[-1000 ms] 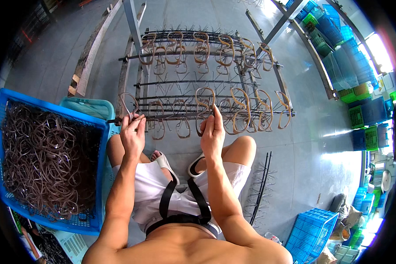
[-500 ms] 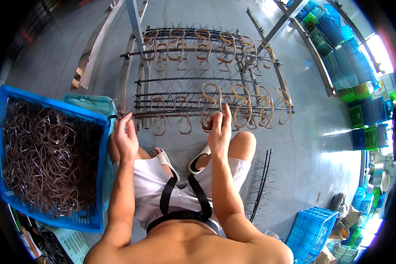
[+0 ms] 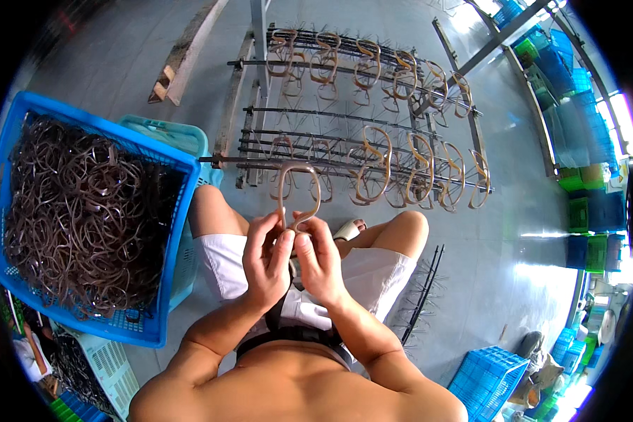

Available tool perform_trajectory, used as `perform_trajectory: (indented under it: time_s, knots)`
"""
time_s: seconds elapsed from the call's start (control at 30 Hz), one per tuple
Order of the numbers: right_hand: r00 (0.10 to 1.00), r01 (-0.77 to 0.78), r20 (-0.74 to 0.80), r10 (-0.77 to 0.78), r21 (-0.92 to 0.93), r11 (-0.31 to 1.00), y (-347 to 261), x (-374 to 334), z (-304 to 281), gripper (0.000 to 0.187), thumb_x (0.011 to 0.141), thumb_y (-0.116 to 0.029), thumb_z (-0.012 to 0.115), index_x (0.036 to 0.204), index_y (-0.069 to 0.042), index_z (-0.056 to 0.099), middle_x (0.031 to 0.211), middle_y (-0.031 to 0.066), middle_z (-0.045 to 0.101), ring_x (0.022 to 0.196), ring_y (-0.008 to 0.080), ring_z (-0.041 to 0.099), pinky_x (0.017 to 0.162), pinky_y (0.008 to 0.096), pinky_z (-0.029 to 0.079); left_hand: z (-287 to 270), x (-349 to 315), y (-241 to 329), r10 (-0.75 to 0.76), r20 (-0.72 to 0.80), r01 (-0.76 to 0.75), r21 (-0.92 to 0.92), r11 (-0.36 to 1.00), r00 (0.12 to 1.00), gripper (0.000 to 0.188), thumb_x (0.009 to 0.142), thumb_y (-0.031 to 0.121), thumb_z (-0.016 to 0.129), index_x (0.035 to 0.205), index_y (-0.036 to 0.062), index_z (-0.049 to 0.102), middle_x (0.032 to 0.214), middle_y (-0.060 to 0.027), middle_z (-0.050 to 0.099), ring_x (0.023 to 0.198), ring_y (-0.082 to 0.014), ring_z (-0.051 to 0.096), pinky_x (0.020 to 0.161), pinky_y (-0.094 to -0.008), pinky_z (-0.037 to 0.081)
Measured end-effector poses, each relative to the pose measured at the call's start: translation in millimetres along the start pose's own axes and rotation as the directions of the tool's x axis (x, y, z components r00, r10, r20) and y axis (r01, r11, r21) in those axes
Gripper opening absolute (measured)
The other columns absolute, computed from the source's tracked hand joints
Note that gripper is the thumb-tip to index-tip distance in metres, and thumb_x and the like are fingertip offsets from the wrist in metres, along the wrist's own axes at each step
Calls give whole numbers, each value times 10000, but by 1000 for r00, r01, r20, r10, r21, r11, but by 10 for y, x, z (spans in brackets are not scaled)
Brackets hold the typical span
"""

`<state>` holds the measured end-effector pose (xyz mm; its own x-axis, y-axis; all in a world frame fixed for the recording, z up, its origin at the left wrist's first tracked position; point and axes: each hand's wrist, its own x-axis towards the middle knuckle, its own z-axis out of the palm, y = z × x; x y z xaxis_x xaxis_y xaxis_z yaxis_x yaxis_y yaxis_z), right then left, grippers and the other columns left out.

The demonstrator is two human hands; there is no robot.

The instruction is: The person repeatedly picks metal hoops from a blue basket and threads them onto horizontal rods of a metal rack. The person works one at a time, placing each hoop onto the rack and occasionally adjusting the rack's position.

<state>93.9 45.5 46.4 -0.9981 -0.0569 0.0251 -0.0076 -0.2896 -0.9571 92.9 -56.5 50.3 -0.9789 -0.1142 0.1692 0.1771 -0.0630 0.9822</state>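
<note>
In front of my lap, both hands hold one curved brown loop (image 3: 309, 169), rounded at the top and narrowing between my fingers. My left hand (image 3: 266, 264) pinches its left lower end. My right hand (image 3: 318, 260) grips the right lower end, thumbs side by side. What the loop is exactly I cannot tell. Beyond it stands a rack of dark spiked bars (image 3: 260, 163), on which similar loops (image 3: 374, 165) hang along the near and far rows. To the left, a blue basket (image 3: 183, 211) is heaped with tangled glossy brown loops (image 3: 84, 204).
A pale teal crate (image 3: 169, 130) sits behind the blue basket. Spiked bars (image 3: 423, 295) lie on the floor right of my knee, and a blue crate (image 3: 489, 376) stands at lower right. Metal posts (image 3: 260, 42) rise from the rack. Stacked crates (image 3: 587, 218) line the right side.
My hands have come together in front of my lap from their spread position at the near bar, and now hold a brown loop. The view has shifted, moving the rack rightward.
</note>
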Motion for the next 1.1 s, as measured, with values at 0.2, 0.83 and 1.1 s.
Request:
perform_trajectory:
  time_s: [0.2, 0.83, 1.1]
  knots:
    - [796, 309, -166, -583, -715, 626, -320, 44, -340, 558, 799, -153, 684, 1259, 9, 412, 1171, 185, 429, 1120, 338, 434, 958, 408, 372, -66, 354, 184, 142, 361, -289, 395, 872, 922, 226, 749, 52, 722, 965, 9, 672, 645, -77, 580, 533, -196, 524, 532, -288, 419]
    - [781, 241, -542, -310, -196, 951, -382, 137, -1264, 254, 993, -142, 387, 1190, -14, 482, 581, 26, 474, 426, 75, 400, 403, 199, 354, 1315, 761, -642, -466, 32, 423, -477, 770, 884, 183, 885, 228, 631, 972, 71, 598, 813, 1, 587, 722, -85, 524, 677, -226, 425]
    - [816, 277, -506, -279, -83, 957, -232, 353, -989, 278, 989, -136, 410, 1228, -2, 462, 580, 0, 464, 467, 45, 375, 422, 193, 327, 1408, 728, -619, -533, -39, 444, -503, 741, 845, 212, 885, 258, 629, 845, 53, 588, 732, -4, 570, 659, -89, 517, 612, -221, 417]
